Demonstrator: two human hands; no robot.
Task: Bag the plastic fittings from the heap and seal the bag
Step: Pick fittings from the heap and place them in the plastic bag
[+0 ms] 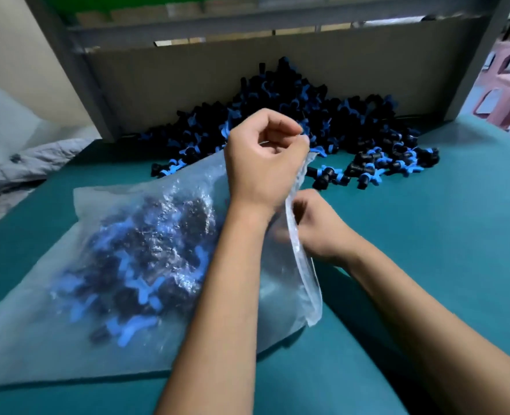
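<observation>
The clear plastic bag (146, 259) lies on the green table (427, 235) with its long axis running from lower left to upper right: the closed bottom sits toward the near left, and the mouth faces right, toward the person's hands. Inside, a clump of black-and-blue fittings (140, 265) fills the middle and left part of the bag, while the stretch next to the mouth looks mostly bare. The left hand (262, 163) is curled tight on the upper end of the mouth strip, pinching it and lifting that corner off the table – the left forearm crosses over the bag's right portion. The right hand (316, 226) sits lower, just beside the strip's middle, with fingers curled onto the edge (partly hidden behind the film, so the exact grip is hard to read). Between the two hands the mouth edge runs steeply, then trails down to the near right corner, which rests on the table. Beyond the hands the heap of fittings (292, 121) is piled against a cardboard wall (188, 73) – a few loose pieces have spread out on the table just beside the bag's raised corner. A gray metal frame (77, 73) stands at the left of the cardboard, and crumpled pale material (23, 163) lies off the table's left edge.
</observation>
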